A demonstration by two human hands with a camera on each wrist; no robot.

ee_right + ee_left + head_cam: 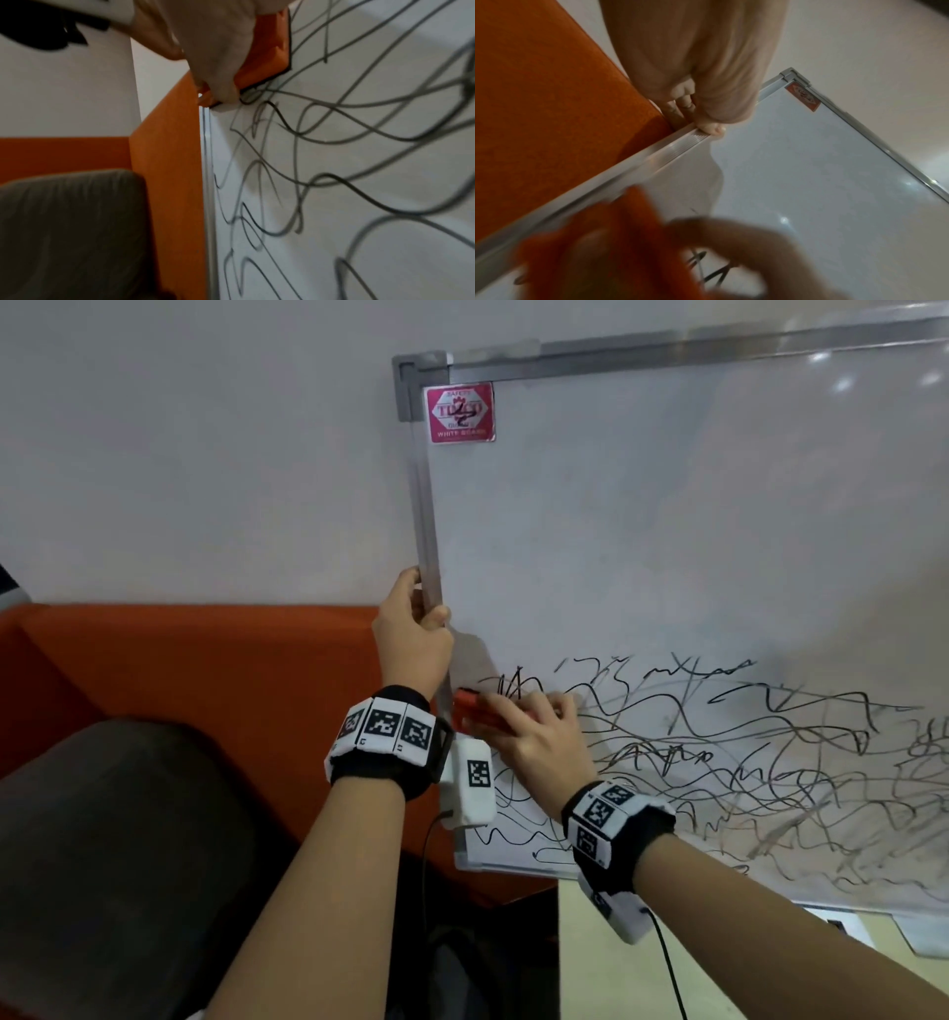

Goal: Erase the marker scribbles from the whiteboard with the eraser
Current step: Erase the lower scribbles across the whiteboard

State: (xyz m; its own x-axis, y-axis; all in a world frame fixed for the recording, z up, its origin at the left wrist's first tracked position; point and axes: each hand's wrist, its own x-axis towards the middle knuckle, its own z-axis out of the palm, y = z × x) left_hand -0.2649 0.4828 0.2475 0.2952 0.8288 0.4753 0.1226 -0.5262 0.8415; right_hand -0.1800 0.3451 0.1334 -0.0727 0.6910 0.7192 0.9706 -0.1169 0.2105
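Both hands busy: left hand (411, 634) grips whiteboard (667, 531) frame; right hand (534, 737) clasps eraser (470, 708).

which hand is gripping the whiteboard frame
The left hand: it grips the silver left edge of the whiteboard, thumb on the front. The right hand holds the orange eraser against the scribbles.

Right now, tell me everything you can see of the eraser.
The eraser is a small orange block with a thin black pad on its underside, laid flat against the whiteboard close to its left frame, at the top-left of the scribbles. The right hand grips it, fingers covering most of it.
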